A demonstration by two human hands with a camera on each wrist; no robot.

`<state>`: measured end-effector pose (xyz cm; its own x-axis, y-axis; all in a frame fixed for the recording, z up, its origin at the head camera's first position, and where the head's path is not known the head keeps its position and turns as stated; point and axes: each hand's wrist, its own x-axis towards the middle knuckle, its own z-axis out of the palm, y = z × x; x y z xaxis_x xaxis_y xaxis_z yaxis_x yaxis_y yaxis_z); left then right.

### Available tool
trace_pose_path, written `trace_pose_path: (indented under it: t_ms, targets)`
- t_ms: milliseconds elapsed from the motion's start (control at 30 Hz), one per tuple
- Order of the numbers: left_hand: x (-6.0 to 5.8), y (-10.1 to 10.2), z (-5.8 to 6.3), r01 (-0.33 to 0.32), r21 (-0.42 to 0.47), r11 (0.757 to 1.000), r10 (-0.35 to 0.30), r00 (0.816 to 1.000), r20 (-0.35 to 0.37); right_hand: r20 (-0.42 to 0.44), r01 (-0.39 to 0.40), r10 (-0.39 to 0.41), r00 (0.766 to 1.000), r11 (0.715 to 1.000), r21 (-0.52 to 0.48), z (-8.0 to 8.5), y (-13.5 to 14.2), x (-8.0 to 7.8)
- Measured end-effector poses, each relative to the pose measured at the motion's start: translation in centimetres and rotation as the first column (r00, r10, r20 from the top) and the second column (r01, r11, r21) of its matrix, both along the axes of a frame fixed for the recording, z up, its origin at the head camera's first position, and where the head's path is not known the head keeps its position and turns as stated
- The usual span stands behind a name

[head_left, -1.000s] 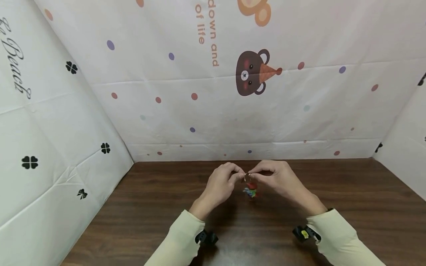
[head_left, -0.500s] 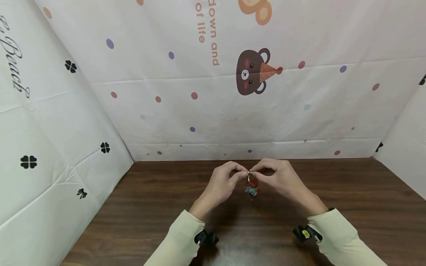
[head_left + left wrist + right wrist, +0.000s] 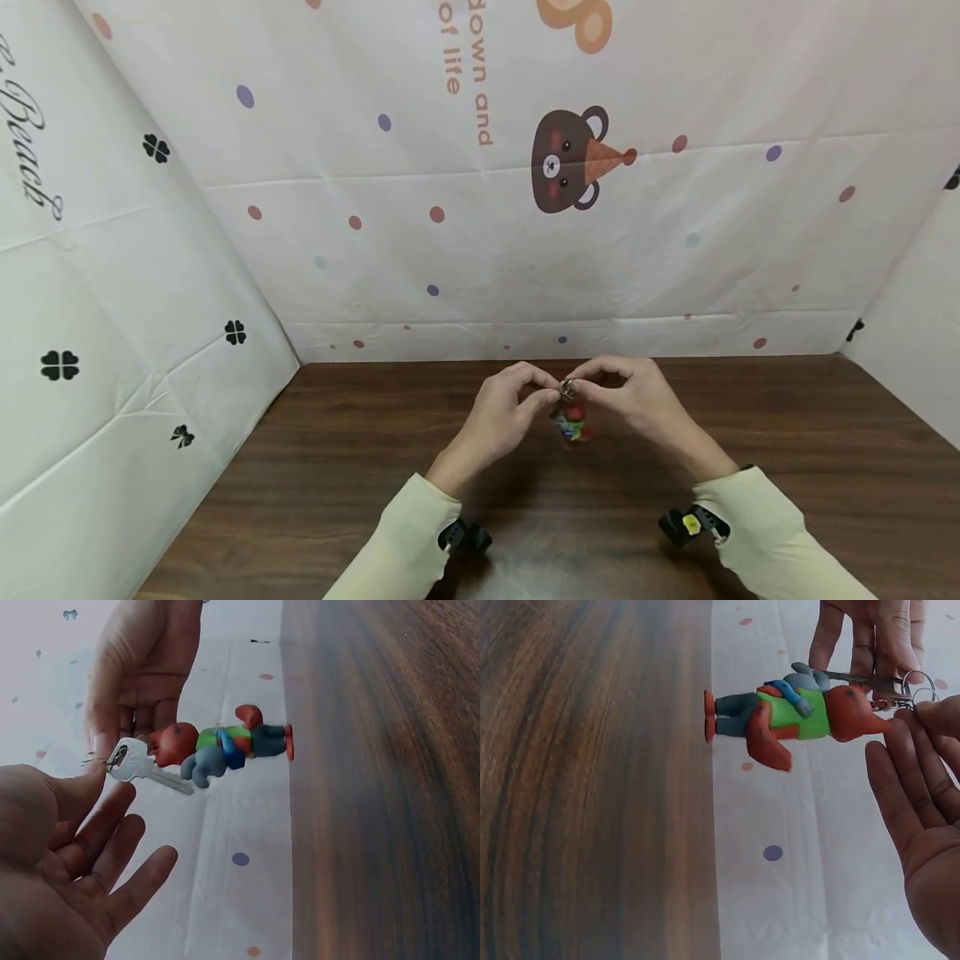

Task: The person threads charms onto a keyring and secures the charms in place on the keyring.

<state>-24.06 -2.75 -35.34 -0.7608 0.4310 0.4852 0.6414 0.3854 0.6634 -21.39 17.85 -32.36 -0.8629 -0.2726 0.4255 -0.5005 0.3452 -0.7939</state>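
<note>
While a figurine (image 3: 808, 716) and key (image 3: 133, 766) dangle, I grip their ring (image 3: 567, 388).
Over the worktop (image 3: 360, 467), my left hand (image 3: 497, 414) and right hand (image 3: 637, 396) clamp it between fingers (image 3: 550, 395).

brown wood-grain tabletop (image 3: 360, 467), dark streaks

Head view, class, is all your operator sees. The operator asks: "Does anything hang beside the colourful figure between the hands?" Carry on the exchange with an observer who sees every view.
Observer: Yes, a silver key, plain in the left wrist view.
Operator: What is fixed to the top of the figure?
Observer: The right wrist view shows a short metal chain there.
Operator: And at its lower end?
Observer: Two reddish feet, side by side in that same view.
</note>
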Motion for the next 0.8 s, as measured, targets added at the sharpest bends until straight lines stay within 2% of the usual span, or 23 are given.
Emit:
trace_pose_path:
  t_ms: [133,367,467,533,667,800]
  targets:
    - [0.1,0.0,-0.1,0.001,0.015,1.000,-0.001,1.000,0.011,0.010,0.023,-0.023,1.000,1.000,0.015,-0.1,0.0,-0.1]
    - [0.1,0.3,-0.4,0.037,0.122,0.992,-0.046,0.996,0.074,-0.015,0.041,-0.041,0.999,0.999,0.025,-2.6,1.0,-2.1]
    - [0.1,0.4,-0.5,0.042,0.144,0.989,-0.054,0.995,0.080,-0.010,0.045,-0.045,0.999,0.999,0.020,-2.0,0.6,-1.6]
    - [0.2,0.5,-0.6,0.026,0.141,0.990,-0.037,0.996,0.081,-0.013,0.049,-0.049,0.999,0.999,0.021,-1.3,0.3,-1.1]
    - [0.2,0.5,-0.5,-0.020,0.121,0.992,0.009,0.996,0.092,-0.053,0.047,-0.045,0.998,0.998,0.036,0.1,-0.3,0.1]
    - [0.1,0.5,-0.5,-0.037,0.110,0.993,0.026,0.994,0.102,-0.123,0.053,-0.044,0.991,0.996,0.074,0.8,-0.7,0.7]
